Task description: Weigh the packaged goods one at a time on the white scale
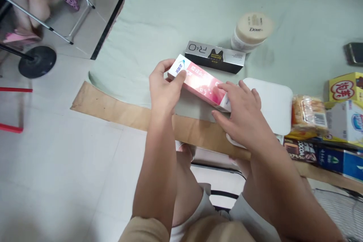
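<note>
Both my hands hold a long pink and white toothpaste box (200,82) just above the pale green cloth (176,11). My left hand (163,89) grips its far left end with fingers and thumb wrapped round it. My right hand (244,111) holds the near right end, fingers partly stretched along the box. Behind it lies a silver and black box (214,57), and further back a white jar with a cream lid (251,31).
A white square lid or tray (276,104) lies right of my hands. Packaged snacks and cartons (326,121) pile up at the right edge. A dark phone (354,53) rests far right. Brown cardboard (113,107) borders the cloth. A seated person's legs (28,0) show top left.
</note>
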{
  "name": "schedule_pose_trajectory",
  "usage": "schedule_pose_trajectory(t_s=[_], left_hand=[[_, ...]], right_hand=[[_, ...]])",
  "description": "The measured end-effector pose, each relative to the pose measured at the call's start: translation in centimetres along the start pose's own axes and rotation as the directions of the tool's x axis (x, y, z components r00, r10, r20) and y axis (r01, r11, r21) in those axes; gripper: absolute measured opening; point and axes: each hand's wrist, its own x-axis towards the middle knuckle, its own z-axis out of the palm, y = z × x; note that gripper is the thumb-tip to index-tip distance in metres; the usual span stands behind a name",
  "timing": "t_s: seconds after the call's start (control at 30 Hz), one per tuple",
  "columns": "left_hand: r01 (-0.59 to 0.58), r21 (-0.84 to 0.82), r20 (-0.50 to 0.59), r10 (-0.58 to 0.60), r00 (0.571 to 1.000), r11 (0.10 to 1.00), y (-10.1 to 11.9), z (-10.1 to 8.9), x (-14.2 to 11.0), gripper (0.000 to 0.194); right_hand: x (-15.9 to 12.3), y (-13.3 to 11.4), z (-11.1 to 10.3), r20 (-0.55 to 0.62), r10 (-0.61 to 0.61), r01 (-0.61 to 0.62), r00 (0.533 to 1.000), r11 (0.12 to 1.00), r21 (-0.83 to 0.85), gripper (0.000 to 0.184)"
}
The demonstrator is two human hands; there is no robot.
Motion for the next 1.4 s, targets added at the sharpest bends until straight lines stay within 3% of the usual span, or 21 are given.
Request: schedule_pose_trajectory(t_s=[0.2, 0.33, 0.53, 0.7, 0.8, 0.9, 1.03, 1.2, 1.3, 1.4], left_hand=[[-0.091, -0.274, -0.091, 0.068, 0.994, 0.957, 2.1, 0.3, -1.0, 0.02], [-0.133, -0.334, 0.002, 0.142, 0.99, 0.933, 3.2, 2.9, -1.8, 0.019], [-0.106, -0.14, 0.219, 0.135, 0.966, 0.985, 2.7, 9.7, -4.7, 0.043], [-0.307, 0.141, 0.408, 0.228, 0.884, 0.941, 1.5, 12.9, -6.8, 0.036], [-0.327, 0.285, 0.356, 0.217, 0.909, 0.901, 1.6, 13.6, -6.9, 0.025], [-0.296, 0.375, 0.281, 0.196, 0.939, 0.879, 1.8, 14.0, -6.7, 0.022], [-0.265, 0.424, 0.249, 0.17, 0.953, 0.866, 2.0, 14.4, -6.7, 0.028], [-0.223, 0.458, 0.168, 0.163, 0.972, 0.86, 2.6, 14.0, -7.4, 0.019], [-0.295, 0.504, 0.188, 0.231, 0.955, 0.811, 3.2, 13.7, -8.3, 0.014], [-0.406, 0.514, 0.309, 0.279, 0.909, 0.755, 3.5, 13.7, -9.1, 0.016]], right_hand=[[-1.4, -1.1, -2.3, -0.023, -0.084, 0.087, 0.996, 0.969, 0.23, 0.068], [-3.1, -1.6, -4.2, -0.038, -0.057, 0.064, 0.998, 0.971, 0.23, 0.078], [-4.2, 2.2, -6.1, -0.206, 0.149, -0.131, 0.967, 0.986, 0.102, 0.079], [-5.0, 5.3, -6.6, -0.214, 0.25, -0.237, 0.944, 0.968, 0.084, 0.078], [-5.7, 5.9, -6.3, -0.158, 0.265, -0.259, 0.951, 0.964, 0.057, 0.077], [-6.4, 6.0, -6.2, -0.136, 0.182, -0.187, 0.974, 0.982, -0.02, 0.073], [-7.2, 6.5, -6.7, -0.147, 0.092, -0.108, 0.985, 0.989, -0.101, 0.061], [-7.6, 7.1, -7.5, -0.169, 0.08, -0.089, 0.982, 0.995, -0.044, 0.06], [-7.4, 6.9, -7.4, -0.083, 0.085, -0.087, 0.993, 0.996, -0.02, 0.065], [-7.1, 6.3, -6.9, -0.013, 0.055, -0.055, 0.998, 0.998, -0.021, 0.079]])
